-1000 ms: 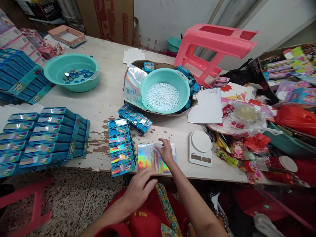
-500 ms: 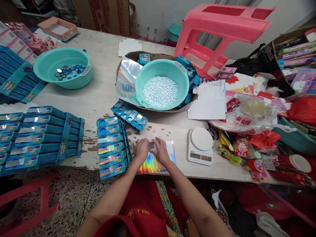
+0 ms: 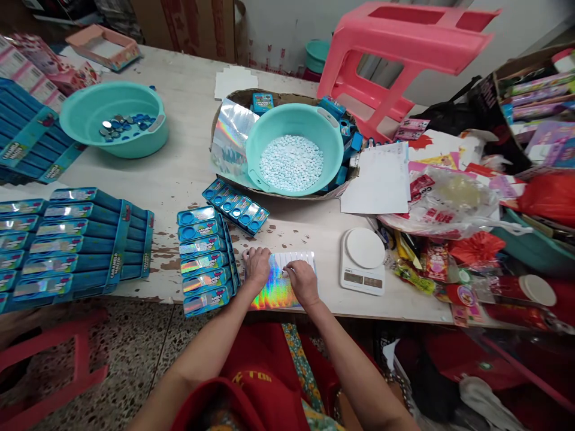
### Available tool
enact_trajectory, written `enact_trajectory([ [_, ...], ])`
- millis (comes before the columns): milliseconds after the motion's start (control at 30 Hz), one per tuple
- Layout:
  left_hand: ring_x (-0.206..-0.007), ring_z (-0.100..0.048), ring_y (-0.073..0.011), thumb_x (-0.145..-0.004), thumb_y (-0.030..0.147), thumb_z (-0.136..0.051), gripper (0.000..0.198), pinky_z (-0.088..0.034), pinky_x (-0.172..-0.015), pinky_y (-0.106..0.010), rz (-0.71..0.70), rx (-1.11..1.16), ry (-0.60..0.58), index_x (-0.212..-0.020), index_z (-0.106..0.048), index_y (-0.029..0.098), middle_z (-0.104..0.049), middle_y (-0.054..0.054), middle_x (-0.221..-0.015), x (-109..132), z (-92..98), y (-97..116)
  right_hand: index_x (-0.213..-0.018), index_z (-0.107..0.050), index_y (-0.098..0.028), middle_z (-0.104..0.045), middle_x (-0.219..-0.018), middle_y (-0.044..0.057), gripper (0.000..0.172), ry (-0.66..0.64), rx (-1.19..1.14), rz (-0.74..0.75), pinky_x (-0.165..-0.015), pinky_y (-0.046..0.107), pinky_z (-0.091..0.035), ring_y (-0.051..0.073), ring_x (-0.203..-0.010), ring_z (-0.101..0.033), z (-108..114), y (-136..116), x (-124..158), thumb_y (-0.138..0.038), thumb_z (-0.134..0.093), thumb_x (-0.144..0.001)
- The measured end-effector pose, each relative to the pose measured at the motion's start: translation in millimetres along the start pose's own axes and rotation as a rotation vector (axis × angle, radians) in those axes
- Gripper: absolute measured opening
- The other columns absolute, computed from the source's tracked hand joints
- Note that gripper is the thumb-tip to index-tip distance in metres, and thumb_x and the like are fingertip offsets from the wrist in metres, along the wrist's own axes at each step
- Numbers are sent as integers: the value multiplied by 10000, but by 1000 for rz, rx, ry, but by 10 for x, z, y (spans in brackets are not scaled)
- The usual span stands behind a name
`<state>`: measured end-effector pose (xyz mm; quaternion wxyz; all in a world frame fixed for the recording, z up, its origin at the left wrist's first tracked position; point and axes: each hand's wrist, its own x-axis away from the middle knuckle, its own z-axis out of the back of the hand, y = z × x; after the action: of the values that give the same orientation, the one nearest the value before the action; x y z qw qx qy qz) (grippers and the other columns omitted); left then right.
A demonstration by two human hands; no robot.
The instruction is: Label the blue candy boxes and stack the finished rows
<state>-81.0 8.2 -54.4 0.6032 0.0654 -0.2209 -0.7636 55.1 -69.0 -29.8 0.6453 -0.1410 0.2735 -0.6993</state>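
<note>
worn table point(image 3: 188, 114) under shiny sheet point(image 3: 279, 292), blue packs point(image 3: 205, 262), scale point(image 3: 363, 261)

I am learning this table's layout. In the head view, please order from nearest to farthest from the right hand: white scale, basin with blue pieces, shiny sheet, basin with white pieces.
From the right hand:
1. shiny sheet, beneath it
2. white scale, to its right
3. basin with white pieces, straight ahead
4. basin with blue pieces, far left
</note>
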Motion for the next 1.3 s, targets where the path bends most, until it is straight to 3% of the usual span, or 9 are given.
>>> enact_trajectory([
  [167,-1181,-402,-250,-885,268,-400,267,-236,-1035,-459,-28,486,111,-1036,-615,218,-546,-86,-1194,142,386,227,-768,-531,-200,-605,-750,6,125,16,-328,-208,-709,276,-439,145,-724,-564,757,-370,-95,-294,-526,-850],
  [267,-1179,-448,-215,-909,368,-350,388,-362,-980,-373,-157,992,-93,-1233,-488,204,-510,-84,-1272,365,758,441,-765,-528,-197,-598,-721,-9,161,13,-455,-291,-674,258,-440,132,-682,-560,1019,-590,-131,-344,-562,-821],
  [333,-1135,-493,-210,-869,428,-435,462,-422,-915,-337,-186,1122,-254,-1273,-436,205,-519,-88,-1268,540,939,519,-777,-539,-194,-597,-723,-9,182,11,-501,-312,-666,252,-438,129,-678,-553,1055,-672,-141,-370,-577,-805],
  [433,-1028,-548,-195,-814,439,-517,453,-453,-836,-306,-130,974,-282,-1208,-485,218,-571,-73,-1185,764,990,446,-777,-551,-194,-613,-725,-6,198,-24,-515,-329,-642,247,-437,129,-665,-554,896,-612,-152,-389,-578,-792],
  [633,-814,-616,-175,-807,333,-485,233,-441,-685,-251,-23,549,-383,-930,-627,195,-675,-35,-880,957,574,-102,-628,-537,-206,-565,-582,-25,166,-40,-123,-420,-492,235,-366,128,-531,-494,153,19,-204,-319,-564,-746],
  [800,-803,-618,-170,-820,318,-475,223,-443,-696,-257,21,507,-371,-945,-615,196,-674,-35,-886,976,384,-335,-627,-546,-226,-525,-733,45,147,79,6,-452,-492,257,-335,195,-707,-494,-252,352,-149,-314,-557,-744],
  [933,-893,-587,-180,-840,269,-469,211,-441,-789,-284,-43,391,-292,-970,-610,181,-648,-58,-950,847,348,-298,-809,-558,-224,-493,-830,40,261,250,93,-424,-471,248,-307,184,-701,-488,-289,516,-118,-418,-649,-659],
  [1100,-1205,-378,-276,-830,247,-506,384,-298,-999,-431,-35,21,-29,-1211,-491,196,-478,-110,-1286,440,232,-64,-1001,-514,-198,-530,-851,31,566,121,57,-496,-484,252,-342,187,-698,-527,-217,712,-136,-515,-694,-568],
  [1300,-1072,-423,-282,-865,166,-403,206,-295,-936,-485,55,-183,-18,-953,-589,176,-550,-112,-1053,147,145,13,-1125,-481,-165,-513,-977,92,553,184,-34,-473,-665,326,-448,222,-837,-527,-140,574,-104,-508,-613,-711],
])
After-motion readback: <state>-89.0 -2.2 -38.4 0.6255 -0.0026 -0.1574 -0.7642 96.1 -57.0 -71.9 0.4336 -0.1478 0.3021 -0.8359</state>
